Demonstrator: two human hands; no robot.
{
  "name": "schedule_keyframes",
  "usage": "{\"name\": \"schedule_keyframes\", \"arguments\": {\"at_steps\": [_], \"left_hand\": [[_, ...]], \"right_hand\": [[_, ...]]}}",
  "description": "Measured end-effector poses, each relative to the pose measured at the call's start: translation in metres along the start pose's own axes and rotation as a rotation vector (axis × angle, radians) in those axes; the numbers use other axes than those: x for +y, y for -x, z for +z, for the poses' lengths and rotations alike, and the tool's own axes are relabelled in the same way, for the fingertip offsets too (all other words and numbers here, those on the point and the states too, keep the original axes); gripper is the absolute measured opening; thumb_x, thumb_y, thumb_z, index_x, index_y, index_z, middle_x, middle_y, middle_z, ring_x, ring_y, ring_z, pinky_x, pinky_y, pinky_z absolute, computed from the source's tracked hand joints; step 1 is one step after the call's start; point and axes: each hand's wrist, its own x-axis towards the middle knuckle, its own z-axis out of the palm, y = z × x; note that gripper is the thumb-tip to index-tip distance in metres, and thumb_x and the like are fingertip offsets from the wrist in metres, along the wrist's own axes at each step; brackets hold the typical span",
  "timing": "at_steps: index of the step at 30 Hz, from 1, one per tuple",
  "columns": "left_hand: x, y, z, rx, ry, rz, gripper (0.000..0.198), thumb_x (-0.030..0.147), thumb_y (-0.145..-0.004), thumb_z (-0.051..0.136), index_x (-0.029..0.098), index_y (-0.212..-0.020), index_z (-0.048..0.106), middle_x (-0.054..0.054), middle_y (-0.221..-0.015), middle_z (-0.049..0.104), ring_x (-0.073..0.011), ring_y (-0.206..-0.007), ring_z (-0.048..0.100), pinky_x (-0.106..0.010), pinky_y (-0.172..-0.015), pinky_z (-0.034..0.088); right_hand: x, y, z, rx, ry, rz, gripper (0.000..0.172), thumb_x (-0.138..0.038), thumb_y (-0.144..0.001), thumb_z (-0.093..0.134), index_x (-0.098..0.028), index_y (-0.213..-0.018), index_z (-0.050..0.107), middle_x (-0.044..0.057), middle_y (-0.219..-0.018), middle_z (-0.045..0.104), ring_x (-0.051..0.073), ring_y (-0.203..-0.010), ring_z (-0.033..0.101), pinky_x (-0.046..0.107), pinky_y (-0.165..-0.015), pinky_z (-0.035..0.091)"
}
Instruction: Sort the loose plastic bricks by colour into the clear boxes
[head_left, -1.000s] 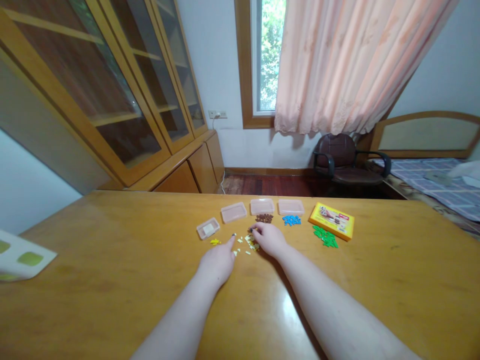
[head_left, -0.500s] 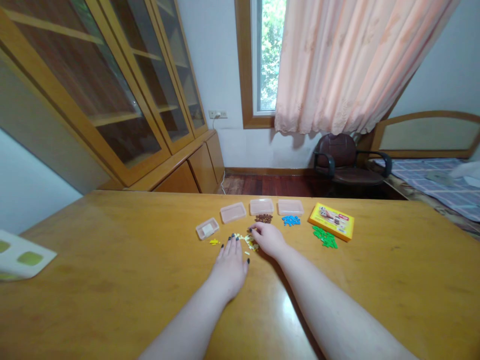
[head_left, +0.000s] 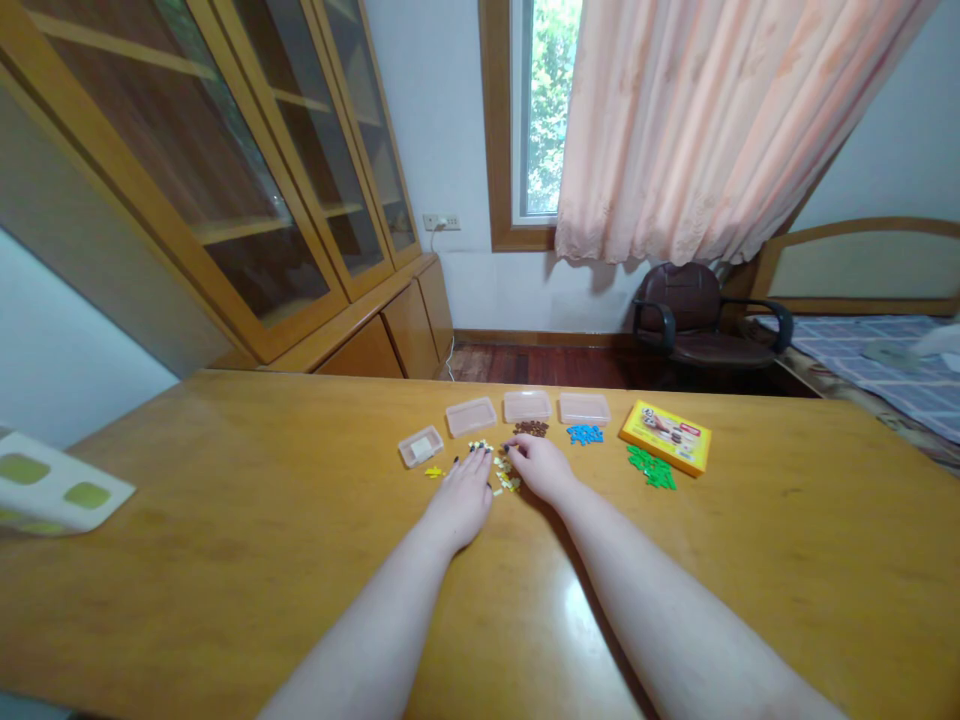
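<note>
Small cream plastic pieces point(head_left: 505, 481) lie between the left hand point(head_left: 459, 502), fingers slightly spread, and the bent-fingered right hand point(head_left: 541, 468), pinch unclear, on a glossy tan wooden table point(head_left: 225, 560); beyond, translucent rectangular plastic boxes point(head_left: 472, 418) and a maroon armchair point(head_left: 679, 302).

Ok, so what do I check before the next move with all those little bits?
1. Cream bits all in one tight heap: not ok, they lie spread out.
2. Left hand clear of the cream bits: not ok, its fingertips are at some of them.
3. Right hand holding a bit: cannot tell, too small to see.
4. Brown pile apart from the blue pile: ok, there's a gap.
5. Green pile apart from the blue pile: ok, it's well to the right.
</note>
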Motion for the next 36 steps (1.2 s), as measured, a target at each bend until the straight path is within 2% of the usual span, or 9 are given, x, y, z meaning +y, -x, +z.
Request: {"name": "schedule_keyframes", "arguments": {"at_steps": [3,8,11,14,18,20,25,31,36], "left_hand": [[-0.002,0.000,-0.002,0.031,-0.008,-0.022,0.059,0.014,-0.083,0.034,0.010,-0.142,0.033,-0.013,-0.151,0.027,-0.0212,-0.139,0.025,-0.040,-0.114,0.022],[0.000,0.005,0.000,0.069,-0.046,0.016,0.050,0.024,-0.089,0.036,0.026,-0.139,0.039,-0.007,-0.152,0.025,-0.0247,-0.141,0.019,-0.048,-0.114,0.019],[-0.001,0.002,0.005,0.086,-0.067,-0.054,0.046,0.031,-0.091,0.036,0.031,-0.138,0.040,-0.006,-0.152,0.027,-0.0284,-0.141,0.015,-0.053,-0.113,0.015],[-0.002,0.000,0.009,0.157,-0.082,-0.118,0.048,0.036,-0.090,0.041,0.033,-0.138,0.038,-0.006,-0.152,0.025,-0.0316,-0.141,0.011,-0.057,-0.112,0.010],[-0.002,0.002,0.011,0.154,-0.076,0.005,0.045,0.042,-0.091,0.038,0.038,-0.135,0.041,-0.003,-0.154,0.021,-0.0318,-0.142,0.008,-0.059,-0.111,0.006],[-0.003,0.001,0.011,0.141,-0.072,0.001,0.044,0.044,-0.091,0.036,0.039,-0.135,0.042,-0.003,-0.154,0.021,-0.0323,-0.142,0.008,-0.059,-0.111,0.005],[-0.005,-0.001,0.007,0.155,-0.062,-0.159,0.052,0.043,-0.089,0.042,0.034,-0.140,0.035,-0.007,-0.155,0.017,-0.0347,-0.141,0.007,-0.061,-0.110,0.007],[-0.005,0.008,0.008,0.170,-0.088,0.023,0.044,0.050,-0.091,0.033,0.041,-0.133,0.044,-0.002,-0.154,0.021,-0.0332,-0.142,0.006,-0.061,-0.110,0.002],[-0.010,0.002,0.012,0.158,-0.125,-0.117,0.051,0.052,-0.090,0.036,0.038,-0.139,0.034,-0.006,-0.155,0.016,-0.0358,-0.141,0.007,-0.062,-0.109,0.007]], "right_hand": [[0.000,0.000,0.000,0.003,-0.019,0.002,0.027,-0.028,-0.086,0.046,-0.022,-0.103,0.067,0.004,-0.099,0.071,0.017,-0.092,0.063,0.023,-0.077,0.043],[0.001,0.000,0.000,0.021,-0.059,-0.001,0.027,-0.028,-0.086,0.046,-0.022,-0.101,0.067,0.004,-0.101,0.070,0.017,-0.094,0.063,0.024,-0.080,0.044],[0.001,-0.001,0.000,0.028,-0.070,0.005,0.026,-0.028,-0.086,0.046,-0.022,-0.100,0.067,0.004,-0.099,0.071,0.017,-0.092,0.063,0.024,-0.079,0.044],[0.003,-0.002,0.002,0.045,-0.091,-0.004,0.026,-0.029,-0.086,0.046,-0.021,-0.099,0.067,0.004,-0.097,0.071,0.018,-0.091,0.063,0.025,-0.078,0.044],[0.006,-0.004,0.005,0.061,-0.137,0.007,0.027,-0.033,-0.087,0.045,-0.021,-0.098,0.067,0.004,-0.093,0.071,0.017,-0.086,0.063,0.025,-0.075,0.044],[0.006,-0.004,0.005,0.061,-0.148,0.004,0.027,-0.033,-0.087,0.045,-0.021,-0.097,0.067,0.004,-0.092,0.070,0.017,-0.085,0.063,0.024,-0.074,0.044],[0.005,-0.002,0.003,0.071,-0.139,-0.001,0.026,-0.030,-0.086,0.046,-0.021,-0.098,0.067,0.005,-0.096,0.070,0.018,-0.088,0.062,0.025,-0.077,0.043],[0.007,-0.004,0.004,0.060,-0.164,-0.007,0.026,-0.031,-0.086,0.046,-0.021,-0.097,0.067,0.004,-0.091,0.071,0.017,-0.084,0.063,0.025,-0.074,0.043],[0.009,-0.005,0.006,0.074,-0.148,-0.008,0.026,-0.033,-0.086,0.046,-0.021,-0.095,0.067,0.004,-0.089,0.071,0.018,-0.083,0.062,0.025,-0.072,0.042]]}}
